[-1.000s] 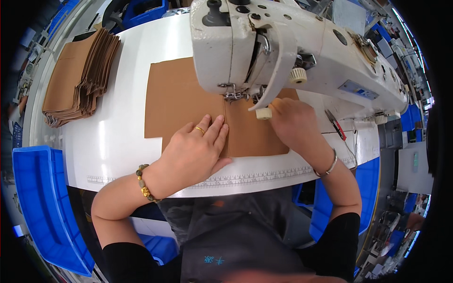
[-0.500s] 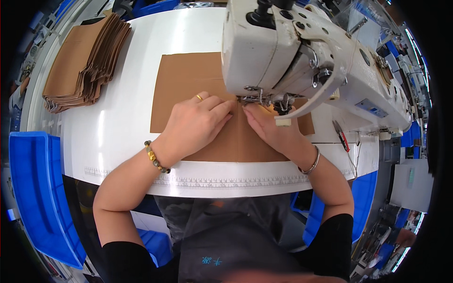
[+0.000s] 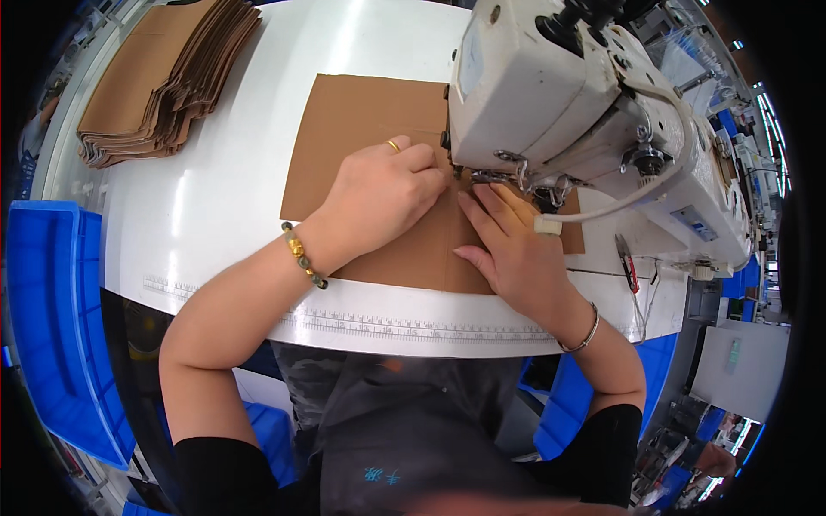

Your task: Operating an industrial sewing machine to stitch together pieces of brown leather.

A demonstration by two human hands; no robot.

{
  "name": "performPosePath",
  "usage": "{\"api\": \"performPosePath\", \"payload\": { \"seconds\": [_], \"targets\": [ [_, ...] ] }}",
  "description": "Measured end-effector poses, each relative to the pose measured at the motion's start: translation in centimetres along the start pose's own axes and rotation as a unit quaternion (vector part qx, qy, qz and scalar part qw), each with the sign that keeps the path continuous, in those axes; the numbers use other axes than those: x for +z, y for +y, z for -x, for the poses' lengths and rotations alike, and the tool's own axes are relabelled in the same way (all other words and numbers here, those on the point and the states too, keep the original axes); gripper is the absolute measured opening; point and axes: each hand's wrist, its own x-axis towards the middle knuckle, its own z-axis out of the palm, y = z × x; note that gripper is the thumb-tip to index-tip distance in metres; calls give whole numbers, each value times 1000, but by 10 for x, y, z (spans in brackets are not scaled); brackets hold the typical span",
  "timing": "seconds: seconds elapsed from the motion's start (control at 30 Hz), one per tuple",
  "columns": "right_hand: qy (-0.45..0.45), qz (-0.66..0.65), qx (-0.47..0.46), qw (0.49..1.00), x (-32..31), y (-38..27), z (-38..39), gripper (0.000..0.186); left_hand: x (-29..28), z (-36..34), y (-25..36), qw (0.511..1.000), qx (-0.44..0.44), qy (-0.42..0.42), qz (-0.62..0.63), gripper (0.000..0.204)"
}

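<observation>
Glossy white tabletop [image 3: 206, 198] bears a smooth brown sheet [image 3: 413, 256], right hand [image 3: 520, 251] splayed and released, left hand [image 3: 385, 196] curled, its grip unclear.

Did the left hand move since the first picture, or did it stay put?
Yes. The left hand has moved forward: it is now farther from the ruler markings along the white table's near edge.

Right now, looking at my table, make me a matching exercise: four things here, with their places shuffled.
1. brown sheet
2. brown stack
3. red-handled tool
4. ruler scale

A. far-left part of the white table
B. along the near edge
C. beneath left hand and right hand
D. right of the right hand

Pairs: 1-C, 2-A, 3-D, 4-B
</observation>
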Motion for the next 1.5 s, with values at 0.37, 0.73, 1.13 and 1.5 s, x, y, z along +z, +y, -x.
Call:
{"api": "performPosePath", "payload": {
  "seconds": [0.37,0.73,1.13,1.5],
  "targets": [
    [-26,-5,-6,1000,2,8,7,61,-6,0,-4,999,-25,-10,-32,4],
    [-12,11,-3,1000,4,12,6,65,-19,17,28,992,2,-126,-22,43],
    [11,74,-17,997,-7,19,13,57,-22,18,31,976,-27,-216,-5,81],
    [517,289,244,768,-219,226,138,29,-20,19,29,982,-29,-185,-7,77]
  ]
}}
